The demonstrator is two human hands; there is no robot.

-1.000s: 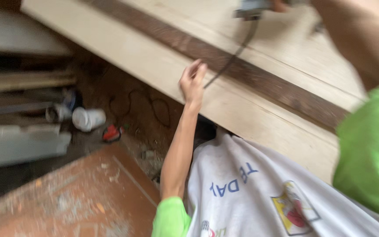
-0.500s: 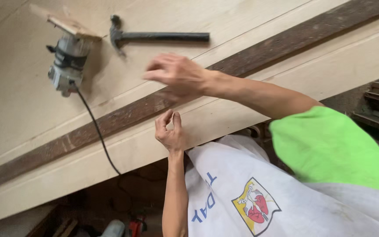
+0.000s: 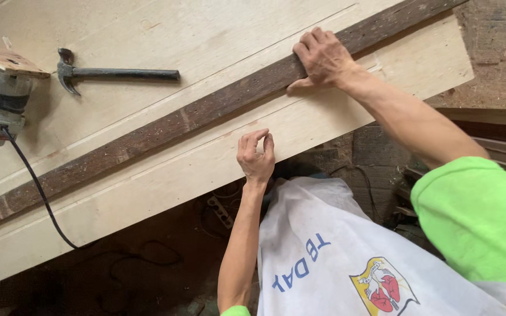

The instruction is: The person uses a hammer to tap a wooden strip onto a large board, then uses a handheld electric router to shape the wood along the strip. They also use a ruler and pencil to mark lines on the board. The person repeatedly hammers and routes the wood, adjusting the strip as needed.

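Observation:
A long dark wooden strip (image 3: 165, 131) lies diagonally across a large pale plywood panel (image 3: 218, 52). My right hand (image 3: 322, 58) presses down on the strip near its upper right end, fingers curled over its far edge. My left hand (image 3: 256, 156) rests at the panel's near edge, its thumb and fingertips pinched together; whether anything small is between them cannot be made out. I wear a white apron with a printed emblem over green sleeves.
A black claw hammer (image 3: 112, 74) lies on the panel at upper left. A grey electric router (image 3: 2, 105) with a wooden base stands at the left edge, its black cord (image 3: 36, 193) trailing off the panel. Below are a dirt floor and stacked boards (image 3: 499, 146) at right.
The view has swung right along the panel. My right hand moved from hovering over the panel to pressing on the dark strip. My left hand stays at the panel edge.

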